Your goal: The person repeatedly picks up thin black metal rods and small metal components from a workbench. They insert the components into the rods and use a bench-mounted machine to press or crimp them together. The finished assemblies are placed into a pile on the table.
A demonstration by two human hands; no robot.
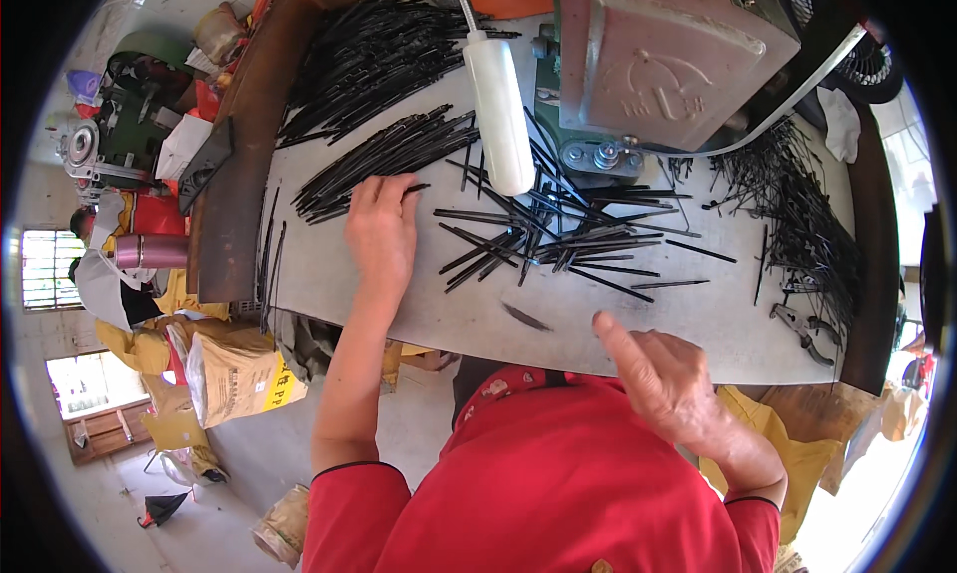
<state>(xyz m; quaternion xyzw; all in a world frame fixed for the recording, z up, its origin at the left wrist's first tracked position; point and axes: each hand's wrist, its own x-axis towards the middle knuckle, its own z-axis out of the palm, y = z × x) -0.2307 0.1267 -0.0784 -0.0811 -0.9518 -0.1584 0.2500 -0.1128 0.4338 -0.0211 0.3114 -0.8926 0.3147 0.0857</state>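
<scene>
My left hand [382, 229] rests by the near right end of a bundle of thin black rods [384, 164], fingers bent and closed. A short black rod end [421, 187] sticks out beside its fingertips, seemingly pinched there. My right hand [666, 379] hovers over the front edge of the table, thumb stretched out and apart from the bent fingers; nothing shows in it. Between and beyond the hands lies a loose criss-cross pile of black rods [558, 239]. One dark smudge or sliver [525, 317] is on the metal tabletop [449, 319] near the front.
A green and reddish machine [678, 64] stands at the back, with a white lamp [500, 114] hanging before it. More black rods [379, 54] heap up at the back left. Thin black scraps [797, 204] and pliers [802, 332] lie at right. Raised wooden sides [234, 174] flank the table.
</scene>
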